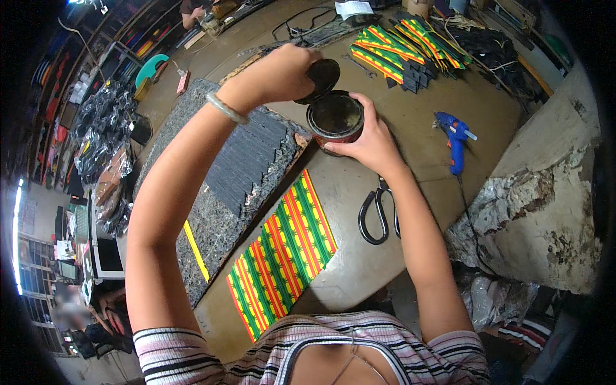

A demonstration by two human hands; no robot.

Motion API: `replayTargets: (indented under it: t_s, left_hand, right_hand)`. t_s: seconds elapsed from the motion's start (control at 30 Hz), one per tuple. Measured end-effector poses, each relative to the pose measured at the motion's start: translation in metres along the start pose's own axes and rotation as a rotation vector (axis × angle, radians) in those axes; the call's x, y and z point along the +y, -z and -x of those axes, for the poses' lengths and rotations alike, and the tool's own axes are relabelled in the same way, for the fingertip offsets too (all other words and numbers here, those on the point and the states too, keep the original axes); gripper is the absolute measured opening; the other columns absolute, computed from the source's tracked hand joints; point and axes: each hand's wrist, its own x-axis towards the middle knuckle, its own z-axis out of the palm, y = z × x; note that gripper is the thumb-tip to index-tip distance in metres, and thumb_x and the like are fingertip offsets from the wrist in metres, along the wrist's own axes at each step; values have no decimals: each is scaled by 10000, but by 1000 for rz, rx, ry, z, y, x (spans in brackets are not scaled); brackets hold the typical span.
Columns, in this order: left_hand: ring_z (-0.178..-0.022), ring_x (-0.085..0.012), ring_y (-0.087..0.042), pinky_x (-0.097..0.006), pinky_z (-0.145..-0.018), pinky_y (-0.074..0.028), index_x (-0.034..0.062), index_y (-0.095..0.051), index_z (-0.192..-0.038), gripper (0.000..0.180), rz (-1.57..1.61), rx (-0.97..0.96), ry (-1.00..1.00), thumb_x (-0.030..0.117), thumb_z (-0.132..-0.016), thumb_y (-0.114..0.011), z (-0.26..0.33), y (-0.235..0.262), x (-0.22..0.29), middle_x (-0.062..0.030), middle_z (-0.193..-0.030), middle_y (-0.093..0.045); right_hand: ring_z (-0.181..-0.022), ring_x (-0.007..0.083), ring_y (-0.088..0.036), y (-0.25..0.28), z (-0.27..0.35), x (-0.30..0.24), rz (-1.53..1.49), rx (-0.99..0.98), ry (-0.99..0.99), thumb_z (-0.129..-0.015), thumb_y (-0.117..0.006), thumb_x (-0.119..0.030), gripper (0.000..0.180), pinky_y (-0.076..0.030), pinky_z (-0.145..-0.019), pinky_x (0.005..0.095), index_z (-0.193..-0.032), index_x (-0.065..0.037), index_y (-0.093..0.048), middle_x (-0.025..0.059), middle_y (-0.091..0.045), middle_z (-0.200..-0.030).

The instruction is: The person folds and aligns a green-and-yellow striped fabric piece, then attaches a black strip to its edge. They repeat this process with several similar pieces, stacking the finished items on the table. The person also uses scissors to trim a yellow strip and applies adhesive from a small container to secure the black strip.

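1. Nearest: striped shirt (173, 353) at the lower edge, both bare forearms reaching up over the table (410, 115).
2. Patterned strips (282, 253), green/yellow/red, laid side by side as a slanted panel on the table, between the forearms.
3. Black-handled scissors (362, 221), right of the panel, partly covered by the right forearm.
4. Speckled stone slab (218, 253), left of the panel, running under the left forearm. On it: a yellow strip (196, 251) near its near end, a row of dark strips (247, 160) farther up.
5. Round open can (319, 133) on the table, just off the slab's far right corner; dark inside, reddish wall.
6. Right hand (372, 142) clamped around the can's right side, thumb toward the near side.
7. Left hand (289, 70), bracelet (226, 109) at wrist, closed on the dark round lid (324, 78); some fingertips hidden. Lid tilted up at the can's far-left rim; can't tell if they touch.
8. Blue glue gun (455, 135), well right of the can, cord running nearer.
9. Farther: loose pile of patterned strips with dark ends (398, 51).
10. Far edge: white paper (353, 8); another person (192, 13), upper left.
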Motion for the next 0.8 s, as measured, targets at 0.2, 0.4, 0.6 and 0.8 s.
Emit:
replayTargets:
  t_s: [0.2,0.4,0.6,0.8]
  left_hand:
    - [-845,-93,-633,-281,-766,-580,88,-571,-1399,566,691,66,322,-59,-853,-550,36,-26,-55,-58,-1017,-682]
    - [-831,-186,-696,-301,-801,-593,-49,-603,-1278,340,1280,344,639,20,-990,-437,79,-72,-81,-94,-950,-690]
    - [-789,-169,-695,-302,-774,-586,-79,-630,-1176,318,1327,328,789,137,-1004,-472,108,-96,-87,-81,-880,-681]
    - [-712,-88,-675,-226,-654,-561,-79,-676,-1083,434,956,405,809,276,-862,-792,112,-92,-85,-44,-810,-684]
  right_hand:
    - [-1475,473,-175,14,-17,-18,570,-117,73,-810,-670,-637,820,-269,-1166,539,-1447,-154,-486,222,-180,-1621]
    - [-1537,312,83,2,-65,-19,685,-235,194,-1045,-228,-425,575,72,-1191,624,-1527,-159,-392,54,-102,-1673]
    - [-1532,349,82,-5,-71,-30,1125,-672,164,-1010,-282,-338,494,53,-1177,677,-1298,-126,-623,-15,-11,-1682]
    - [-1530,362,95,-3,-78,-51,1112,-799,56,-984,-305,-367,500,40,-1156,717,-1111,-121,-721,-33,54,-1681]
